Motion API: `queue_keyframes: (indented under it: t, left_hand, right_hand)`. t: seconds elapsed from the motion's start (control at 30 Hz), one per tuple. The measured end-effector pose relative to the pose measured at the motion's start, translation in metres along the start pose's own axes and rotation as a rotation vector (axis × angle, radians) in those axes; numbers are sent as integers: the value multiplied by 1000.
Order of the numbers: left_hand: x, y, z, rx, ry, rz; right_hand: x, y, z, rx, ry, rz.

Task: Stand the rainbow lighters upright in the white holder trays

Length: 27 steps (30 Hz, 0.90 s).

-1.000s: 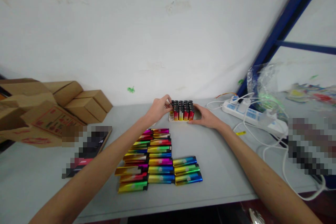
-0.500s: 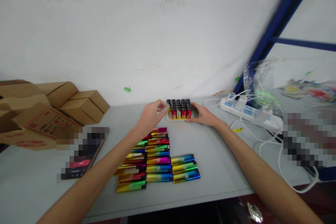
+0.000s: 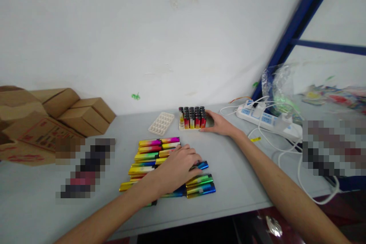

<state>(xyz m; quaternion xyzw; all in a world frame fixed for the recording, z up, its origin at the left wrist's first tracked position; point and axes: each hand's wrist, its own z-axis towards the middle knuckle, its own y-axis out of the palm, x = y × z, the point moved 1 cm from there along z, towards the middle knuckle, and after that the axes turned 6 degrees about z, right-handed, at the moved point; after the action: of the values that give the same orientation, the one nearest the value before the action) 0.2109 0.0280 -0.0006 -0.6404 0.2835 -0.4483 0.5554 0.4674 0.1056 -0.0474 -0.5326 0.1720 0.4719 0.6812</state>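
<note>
Two hands work apart: the left hand [image 3: 178, 166] lies palm-down, fingers loose, on rows of rainbow lighters [image 3: 154, 150]; the right hand [image 3: 219, 123] rests open against the tray of upright lighters [image 3: 193, 118] farther back.

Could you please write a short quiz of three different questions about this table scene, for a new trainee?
1. True or false: the left hand lies on the flat rows of lighters.
2. Multiple choice: the right hand touches A) the power strip, B) the tray of upright lighters, C) the cardboard boxes.
3. Fill in: the empty white tray lies to the ____ of the tray of upright lighters.

Key: 1 true; 2 B; 3 left.
</note>
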Motion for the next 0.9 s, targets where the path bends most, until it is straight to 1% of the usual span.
queue_keyframes:
  t: [0.1, 0.23, 0.3, 0.4, 0.53, 0.63, 0.73, 0.9]
  left_hand:
    - [-4, -1, 9, 28, -51, -71]
    - [-2, -13, 16, 118, -147, -294]
    - [-1, -19, 16, 191, -190, -471]
    - [-4, -24, 13, 271, -238, -820]
    - [-10, -26, 11, 374, -233, -1217]
    - [-15, -28, 10, 382, -277, -1459]
    - [-21, -29, 8, 367, -345, -1540]
    - [-29, -23, 6, 341, -383, -1550]
  right_hand:
    - [0, 0, 0, 3, 10, -8]
    - [-1, 0, 0, 3, 9, -32]
    - [-2, 0, 0, 10, 5, -36]
    - [-4, 0, 0, 13, -16, -33]
    - [-5, 1, 0, -3, -39, 12]
    - [-4, 1, -1, 11, -21, 3]
    - [-3, 1, -2, 20, 1, -31]
    - [-2, 0, -2, 11, 5, -55]
